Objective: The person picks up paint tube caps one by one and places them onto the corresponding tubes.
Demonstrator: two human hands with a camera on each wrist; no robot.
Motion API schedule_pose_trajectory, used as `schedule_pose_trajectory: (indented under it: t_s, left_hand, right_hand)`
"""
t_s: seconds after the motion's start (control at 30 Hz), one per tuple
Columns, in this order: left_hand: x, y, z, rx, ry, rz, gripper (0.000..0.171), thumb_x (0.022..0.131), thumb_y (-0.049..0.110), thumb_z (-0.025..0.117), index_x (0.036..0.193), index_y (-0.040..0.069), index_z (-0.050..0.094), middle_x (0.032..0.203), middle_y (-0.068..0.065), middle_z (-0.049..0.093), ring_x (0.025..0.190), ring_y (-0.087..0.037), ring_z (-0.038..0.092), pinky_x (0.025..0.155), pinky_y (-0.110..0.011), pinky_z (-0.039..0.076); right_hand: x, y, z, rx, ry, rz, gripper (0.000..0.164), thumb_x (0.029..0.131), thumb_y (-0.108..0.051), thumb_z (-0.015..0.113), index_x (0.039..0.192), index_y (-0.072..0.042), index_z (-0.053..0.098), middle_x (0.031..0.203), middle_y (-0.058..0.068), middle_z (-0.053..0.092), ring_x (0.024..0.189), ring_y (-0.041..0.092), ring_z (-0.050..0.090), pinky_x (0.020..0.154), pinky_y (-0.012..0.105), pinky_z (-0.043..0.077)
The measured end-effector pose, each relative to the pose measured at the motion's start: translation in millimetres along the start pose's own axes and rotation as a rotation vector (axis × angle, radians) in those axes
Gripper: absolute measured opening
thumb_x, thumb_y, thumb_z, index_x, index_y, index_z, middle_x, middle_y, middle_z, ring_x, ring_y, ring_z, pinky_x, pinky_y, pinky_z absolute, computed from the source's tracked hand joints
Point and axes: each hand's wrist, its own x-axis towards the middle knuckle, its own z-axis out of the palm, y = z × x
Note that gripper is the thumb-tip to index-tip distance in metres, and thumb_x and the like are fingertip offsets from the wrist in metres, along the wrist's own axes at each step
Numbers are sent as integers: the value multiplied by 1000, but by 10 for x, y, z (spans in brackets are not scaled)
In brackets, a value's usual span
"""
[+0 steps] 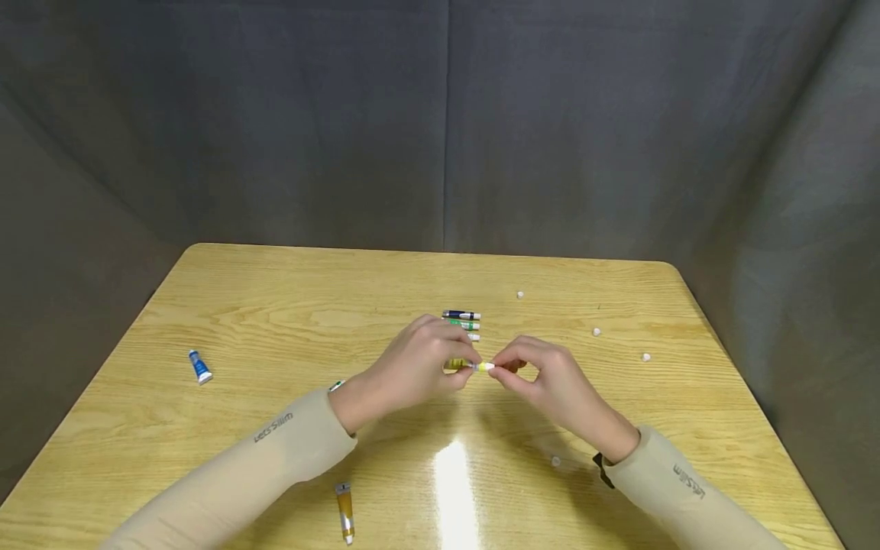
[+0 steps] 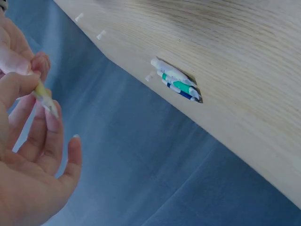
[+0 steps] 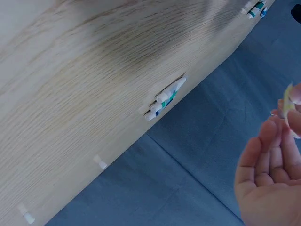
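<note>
Over the middle of the table, my left hand [image 1: 422, 363] pinches a small yellow paint tube [image 1: 456, 364] between thumb and fingers. The tube's white-capped end [image 1: 489, 367] points right, where the thumb and fingertips of my right hand [image 1: 550, 374] pinch it. In the left wrist view the tube's silvery tail [image 2: 51, 107] sticks out past the left thumb. Just beyond the hands lie a dark blue tube [image 1: 461, 314], a green tube [image 1: 464, 325] and a white-capped tube [image 1: 474, 337], side by side; the left hand partly hides the last two.
A blue tube [image 1: 200, 367] lies at the left, and an ochre tube [image 1: 345, 513] near the front. Behind the left wrist a green-marked tube [image 1: 336, 386] peeks out. Small white caps sit at the back [image 1: 520, 294], right [image 1: 596, 331], far right [image 1: 646, 357] and front [image 1: 555, 461].
</note>
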Motion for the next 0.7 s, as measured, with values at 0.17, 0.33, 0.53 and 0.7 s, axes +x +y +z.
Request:
schedule_pose_trajectory:
  t_s: [0.17, 0.33, 0.53, 0.7]
  left_hand:
    - [28, -73, 62, -32, -46, -55, 7, 85, 12, 83, 92, 15, 83, 92, 4, 78, 85, -11, 71, 80, -30, 54]
    - [53, -190, 152, -46, -74, -114, 9, 85, 12, 83, 94, 13, 83, 97, 2, 78, 86, -12, 73, 81, -34, 56]
    - [67, -346, 271, -66, -93, -180, 11, 86, 12, 82, 97, 14, 83, 98, 2, 78, 85, -12, 72, 86, -39, 57]
    - [74, -445, 358, -78, -110, -209, 12, 87, 10, 80, 97, 15, 84, 96, 3, 77, 79, -11, 70, 84, -39, 56]
  right_hand:
    - [-65, 58, -47, -30, -59, 49, 9, 89, -8, 79, 96, -12, 76, 91, -4, 74, 82, 4, 65, 74, 23, 57]
    - [-158, 124, -111, -45, -127, 47, 13, 89, -4, 79, 97, -13, 76, 94, -1, 74, 84, 8, 66, 76, 27, 58]
    - [-279, 174, -192, -31, -187, 71, 14, 89, -1, 77, 97, -12, 75, 94, -5, 72, 85, 9, 64, 77, 30, 58]
    - [-368, 218, -243, -27, -229, 99, 14, 89, -1, 78, 98, -12, 75, 94, -4, 72, 85, 5, 63, 77, 29, 58]
